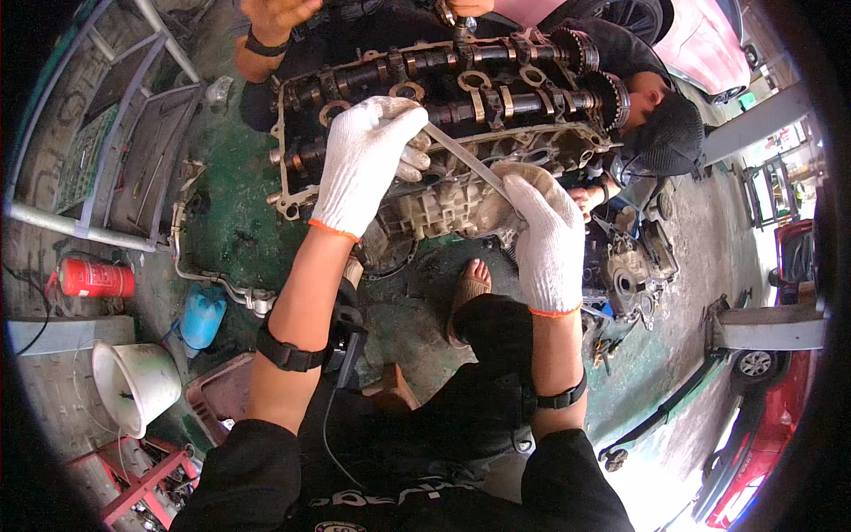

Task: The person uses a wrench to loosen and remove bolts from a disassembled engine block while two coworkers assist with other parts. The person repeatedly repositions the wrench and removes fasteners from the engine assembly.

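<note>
Stretched between my hands is a flat, narrow grey strip (465, 160), held at a slant above the near edge of an engine. One end is pinched in my left hand (368, 164), in a white knit glove with an orange cuff. The other end is gripped by my right hand (545, 244), gloved alike. Beneath them lies the engine's cylinder head (496, 133), open on top. Two dark camshafts (434, 115) run across it, with toothed sprockets (607, 97) at the right end. The strip's exact kind is unclear.
Across the engine are a co-worker's hands (275, 27); another person in a black cap (660, 133) leans in at right. Engine parts (638, 266) lie on the right floor. Leftward stand a red fire extinguisher (97, 277), blue jug (204, 317), white bucket (133, 386) and metal rack (97, 151).
</note>
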The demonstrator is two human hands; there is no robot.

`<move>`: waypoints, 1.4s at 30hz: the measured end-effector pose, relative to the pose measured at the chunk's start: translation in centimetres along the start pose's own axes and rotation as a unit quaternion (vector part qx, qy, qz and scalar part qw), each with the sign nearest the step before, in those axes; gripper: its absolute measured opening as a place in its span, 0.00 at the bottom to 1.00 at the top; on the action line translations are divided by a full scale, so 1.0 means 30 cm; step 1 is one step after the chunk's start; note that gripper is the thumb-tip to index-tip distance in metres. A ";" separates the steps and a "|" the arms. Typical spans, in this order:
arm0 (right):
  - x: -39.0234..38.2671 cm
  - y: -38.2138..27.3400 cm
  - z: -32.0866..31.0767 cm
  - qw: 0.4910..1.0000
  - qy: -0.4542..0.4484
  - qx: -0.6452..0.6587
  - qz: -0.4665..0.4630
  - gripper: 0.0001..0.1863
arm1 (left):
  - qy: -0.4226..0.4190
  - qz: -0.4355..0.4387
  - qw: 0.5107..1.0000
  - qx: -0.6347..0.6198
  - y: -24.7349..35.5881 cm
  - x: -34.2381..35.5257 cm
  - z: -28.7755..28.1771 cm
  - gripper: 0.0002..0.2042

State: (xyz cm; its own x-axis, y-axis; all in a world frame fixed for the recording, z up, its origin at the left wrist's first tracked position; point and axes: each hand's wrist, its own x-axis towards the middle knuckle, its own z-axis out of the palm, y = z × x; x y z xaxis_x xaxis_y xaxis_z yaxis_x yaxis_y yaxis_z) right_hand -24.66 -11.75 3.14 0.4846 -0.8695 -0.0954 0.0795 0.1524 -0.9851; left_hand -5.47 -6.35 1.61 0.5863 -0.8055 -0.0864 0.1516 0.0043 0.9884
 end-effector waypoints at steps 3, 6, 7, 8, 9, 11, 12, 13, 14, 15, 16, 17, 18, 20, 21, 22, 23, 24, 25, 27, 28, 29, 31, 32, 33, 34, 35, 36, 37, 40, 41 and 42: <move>-0.009 0.005 -0.004 0.995 -0.091 -0.014 0.041 0.12 | 0.001 0.001 1.000 0.001 -0.003 0.001 0.000 0.14; -0.041 0.033 0.018 0.970 -0.215 -0.109 -0.003 0.13 | 0.008 0.011 1.000 0.012 -0.004 0.003 0.003 0.14; -0.054 0.044 0.034 0.972 -0.218 -0.065 0.055 0.14 | 0.011 0.016 1.000 0.024 -0.003 0.003 0.004 0.14; -0.068 0.056 0.058 0.968 -0.237 0.003 0.087 0.15 | 0.013 0.020 0.999 0.036 -0.002 0.005 0.006 0.14; -0.076 0.060 0.077 0.968 -0.234 0.007 0.091 0.14 | 0.016 0.020 0.999 0.030 0.000 0.005 0.008 0.13; -0.109 0.080 0.146 0.965 -0.239 -0.044 0.096 0.13 | 0.020 0.011 1.000 0.014 0.001 0.006 0.013 0.12; -0.121 0.090 0.182 0.962 -0.240 -0.098 0.080 0.13 | 0.028 0.001 1.000 -0.004 0.001 0.008 0.017 0.10; -0.137 0.099 0.223 0.963 -0.247 -0.067 0.082 0.14 | 0.023 -0.010 0.999 -0.020 0.002 0.008 0.018 0.10; -0.149 0.104 0.253 0.963 -0.235 -0.061 0.119 0.15 | 0.017 -0.022 0.999 -0.033 0.003 0.008 0.019 0.09; -0.154 0.103 0.263 0.962 -0.224 -0.023 0.156 0.16 | 0.018 -0.026 0.999 -0.036 0.004 0.008 0.020 0.09; -0.152 0.099 0.262 0.961 -0.229 0.034 0.151 0.16 | 0.012 -0.023 0.999 -0.028 0.005 0.006 0.018 0.09; -0.151 0.093 0.255 0.954 -0.238 0.076 0.164 0.16 | 0.011 -0.019 0.999 -0.025 0.005 0.005 0.017 0.09; -0.144 0.083 0.238 0.946 -0.234 0.103 0.200 0.16 | 0.013 -0.013 0.999 -0.028 0.004 0.002 0.013 0.09; -0.127 0.059 0.197 0.953 -0.224 0.147 0.138 0.17 | 0.009 0.010 0.999 -0.046 0.001 0.000 0.007 0.10; -0.113 0.046 0.177 0.958 -0.212 0.113 0.155 0.18 | 0.007 0.021 0.999 -0.042 0.000 0.000 0.003 0.10; -0.102 0.030 0.159 0.958 -0.228 0.125 0.120 0.18 | 0.008 0.016 0.999 -0.034 -0.002 0.001 0.000 0.11; -0.094 0.017 0.148 0.965 -0.219 0.079 0.123 0.19 | 0.008 0.015 1.000 -0.008 -0.003 0.002 -0.004 0.13; -0.086 0.002 0.134 0.966 -0.211 0.063 0.138 0.18 | 0.006 0.018 1.000 -0.011 -0.004 0.003 -0.004 0.12; -0.077 -0.008 0.128 0.970 -0.192 0.047 0.144 0.17 | 0.009 0.016 1.000 -0.009 -0.005 0.004 -0.005 0.11; -0.061 -0.020 0.113 0.978 -0.176 0.026 0.113 0.16 | 0.014 0.018 0.999 -0.026 -0.005 0.004 -0.003 0.11; -0.055 -0.021 0.104 0.983 -0.141 0.020 0.112 0.17 | 0.017 0.013 0.999 -0.032 -0.005 0.004 -0.002 0.12; -0.049 -0.018 0.092 0.986 -0.135 0.039 0.088 0.18 | 0.019 0.007 0.999 -0.037 -0.005 0.004 0.000 0.12; -0.037 -0.004 0.066 0.988 -0.109 0.102 0.044 0.18 | 0.019 0.002 0.999 -0.043 -0.004 0.003 0.001 0.13; -0.029 0.006 0.053 0.991 -0.081 0.109 0.019 0.18 | 0.016 0.001 0.999 -0.042 -0.003 0.004 0.001 0.13; -0.018 0.017 0.044 0.991 -0.037 0.123 0.026 0.17 | 0.017 -0.001 0.999 -0.041 -0.003 0.004 0.001 0.14; -0.007 0.028 0.036 0.990 0.002 0.138 0.026 0.17 | 0.015 -0.004 0.999 -0.041 -0.003 0.004 0.001 0.14; 0.003 0.038 0.030 0.985 -0.001 0.170 0.004 0.15 | 0.015 -0.008 0.999 -0.040 -0.003 0.004 0.002 0.14; 0.013 0.047 0.028 0.985 0.020 0.171 0.009 0.15 | 0.013 -0.008 0.999 -0.041 -0.003 0.004 0.003 0.14; 0.022 0.052 0.026 0.984 0.041 0.171 0.015 0.15 | 0.014 -0.011 0.999 -0.041 -0.002 0.004 0.004 0.14; 0.029 0.051 0.028 0.994 0.049 -0.048 -0.089 0.15 | 0.011 -0.008 0.999 -0.044 0.000 0.003 0.006 0.14; 0.024 0.043 0.025 0.999 0.032 0.025 -0.028 0.15 | 0.010 -0.007 0.999 -0.044 0.002 0.003 0.006 0.14; 0.017 0.035 0.025 0.994 0.026 0.099 0.033 0.16 | 0.013 -0.014 0.999 -0.040 0.003 0.002 0.006 0.14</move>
State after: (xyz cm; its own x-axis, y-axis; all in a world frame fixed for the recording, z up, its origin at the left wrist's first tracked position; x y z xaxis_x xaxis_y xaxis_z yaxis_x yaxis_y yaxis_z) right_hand -23.67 -11.69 2.17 0.4489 -0.8768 -0.1722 0.2207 0.2955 -0.9295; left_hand -5.57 -6.52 1.72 0.6015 -0.7901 -0.1180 0.2306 0.0303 0.9726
